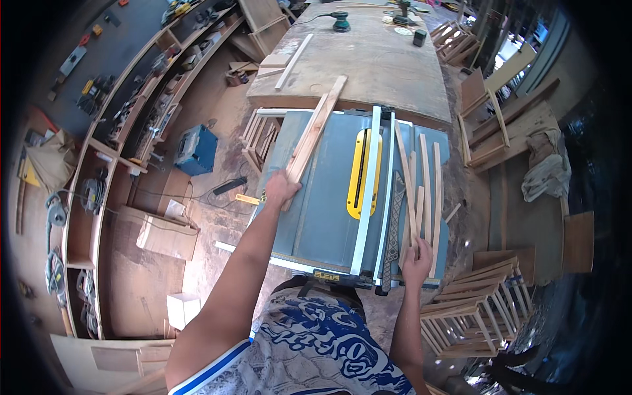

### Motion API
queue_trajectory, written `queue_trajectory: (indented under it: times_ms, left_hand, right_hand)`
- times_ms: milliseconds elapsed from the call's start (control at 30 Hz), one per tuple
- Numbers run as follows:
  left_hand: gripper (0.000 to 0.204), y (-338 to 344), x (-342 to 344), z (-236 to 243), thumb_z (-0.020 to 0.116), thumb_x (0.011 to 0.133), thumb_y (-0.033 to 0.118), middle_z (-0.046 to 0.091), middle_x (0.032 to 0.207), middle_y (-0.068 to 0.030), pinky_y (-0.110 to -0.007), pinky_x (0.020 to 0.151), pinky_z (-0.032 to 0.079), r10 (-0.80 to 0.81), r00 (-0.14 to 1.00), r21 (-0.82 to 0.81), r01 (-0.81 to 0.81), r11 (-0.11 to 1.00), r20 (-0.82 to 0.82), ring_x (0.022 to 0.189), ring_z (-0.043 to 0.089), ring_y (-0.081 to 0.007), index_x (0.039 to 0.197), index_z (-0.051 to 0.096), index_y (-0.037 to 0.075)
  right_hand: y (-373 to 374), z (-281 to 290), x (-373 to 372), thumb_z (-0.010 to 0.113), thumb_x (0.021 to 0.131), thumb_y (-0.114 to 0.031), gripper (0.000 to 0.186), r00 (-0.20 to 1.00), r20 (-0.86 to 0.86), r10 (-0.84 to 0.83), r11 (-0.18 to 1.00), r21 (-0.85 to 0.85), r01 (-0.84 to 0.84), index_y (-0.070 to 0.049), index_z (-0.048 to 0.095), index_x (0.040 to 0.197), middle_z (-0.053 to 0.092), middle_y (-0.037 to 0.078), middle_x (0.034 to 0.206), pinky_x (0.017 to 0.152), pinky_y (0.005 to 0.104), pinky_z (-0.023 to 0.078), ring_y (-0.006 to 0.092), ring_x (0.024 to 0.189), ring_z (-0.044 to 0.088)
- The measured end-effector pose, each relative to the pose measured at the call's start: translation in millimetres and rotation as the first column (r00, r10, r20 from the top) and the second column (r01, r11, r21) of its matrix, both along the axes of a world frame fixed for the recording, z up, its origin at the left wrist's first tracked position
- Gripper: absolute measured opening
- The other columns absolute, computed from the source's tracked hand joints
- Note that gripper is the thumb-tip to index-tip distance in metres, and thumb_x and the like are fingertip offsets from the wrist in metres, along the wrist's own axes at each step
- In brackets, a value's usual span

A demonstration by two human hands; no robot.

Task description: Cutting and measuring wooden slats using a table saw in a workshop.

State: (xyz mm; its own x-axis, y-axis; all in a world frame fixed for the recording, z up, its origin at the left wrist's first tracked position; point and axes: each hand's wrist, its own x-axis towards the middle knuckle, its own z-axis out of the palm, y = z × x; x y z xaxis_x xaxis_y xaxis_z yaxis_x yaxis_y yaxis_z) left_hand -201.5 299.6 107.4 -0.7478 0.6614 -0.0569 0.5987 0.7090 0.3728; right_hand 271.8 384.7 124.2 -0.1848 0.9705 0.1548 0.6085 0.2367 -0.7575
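Note:
A table saw (276,230) with a grey-blue top stands before me. Along its left side lie wooden boards (308,148), their far ends reaching over the wooden workbench behind. My left hand (282,189) is closed around their near end. Right of the metal rip fence (366,217), several thin wooden strips (426,197) lie lengthwise, slightly fanned. My right hand (417,262) is closed at the near ends of some strips; its fingertips are partly hidden. Between the boards and the strips sits the yellow throat plate (353,197) with its dark slot.
A wooden workbench (382,72) adjoins the saw's far side, bearing a green sander (340,23). A blue toolbox (196,149) and a power strip (230,185) with cords lie on the left. Wooden frames (477,309) are stacked at the lower right. Tool shelves (118,158) line the left wall.

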Motion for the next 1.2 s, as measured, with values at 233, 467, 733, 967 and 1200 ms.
queue_trajectory:
  times_ms: [233, 467, 733, 967, 1200]
  left_hand:
    - [0.037, -69.8, -3.5, 0.2, 0.076, 0.084, 0.037, 0.074, 0.098, -0.0054, -0.034, 0.082, 0.054, -0.045, 0.589, 0.310, -0.357, 0.881, 0.807, 0.091, 0.069, -0.0193, 0.104, 0.076, 0.005]
    - [0.046, -268.4, 40.1, 35.1, 0.072, 0.089, 0.028, 0.070, 0.105, -0.0012, -0.026, 0.089, 0.047, -0.106, 0.468, 0.362, -0.499, 0.787, 0.877, 0.095, 0.062, -0.0106, 0.125, 0.067, 0.001]
    - [0.054, -480.8, 165.7, 94.6, 0.073, 0.086, 0.024, 0.068, 0.113, -0.0009, -0.028, 0.094, 0.045, 0.103, 0.461, 0.356, -0.792, 0.497, 0.881, 0.105, 0.059, -0.0118, 0.135, 0.065, 0.003]
    - [0.062, -688.8, 328.2, -35.7, 0.076, 0.079, 0.048, 0.072, 0.114, -0.0075, -0.032, 0.093, 0.049, 0.550, 0.080, 0.014, -0.992, 0.123, 0.831, 0.105, 0.064, -0.0186, 0.124, 0.073, 0.005]
    - [0.044, -875.1, 524.7, -136.9, 0.068, 0.083, 0.052, 0.069, 0.095, -0.0076, -0.038, 0.077, 0.051, 0.186, -0.347, -0.131, -0.714, -0.688, 0.919, 0.088, 0.064, -0.0199, 0.102, 0.075, 0.012]
  right_hand:
    - [6.9, 16.0, -21.2, 0.063, 0.091, 0.000, 0.033, 0.986, -0.163, 0.015, 1.000, -0.012, -0.018, 0.000, 0.069, 0.123, 0.064, 0.017, 0.130, 0.102, 0.0386, 0.048, 0.0317, 0.122, 0.060]
    - [15.3, 53.6, -96.2, 0.062, 0.094, 0.001, 0.030, 0.933, -0.297, 0.204, 0.979, 0.060, -0.195, 0.000, 0.069, 0.124, 0.066, 0.014, 0.127, 0.094, 0.0356, 0.050, 0.0248, 0.114, 0.063]
    - [-79.3, 122.9, -220.8, 0.056, 0.103, -0.007, 0.032, 0.736, -0.348, 0.581, 0.775, -0.039, -0.631, 0.006, 0.063, 0.131, 0.066, 0.018, 0.127, 0.099, 0.0368, 0.051, 0.0259, 0.115, 0.064]
    - [-265.4, 100.7, -288.5, 0.061, 0.103, -0.010, 0.029, 0.323, -0.300, 0.898, 0.324, -0.049, -0.945, 0.005, 0.067, 0.128, 0.071, 0.011, 0.114, 0.094, 0.0304, 0.052, 0.0182, 0.105, 0.065]
    - [-542.4, -9.5, -275.3, 0.067, 0.095, -0.013, 0.029, -0.490, 0.105, 0.865, -0.410, -0.412, -0.814, -0.005, 0.071, 0.122, 0.073, 0.015, 0.099, 0.082, 0.0368, 0.055, 0.0267, 0.091, 0.071]
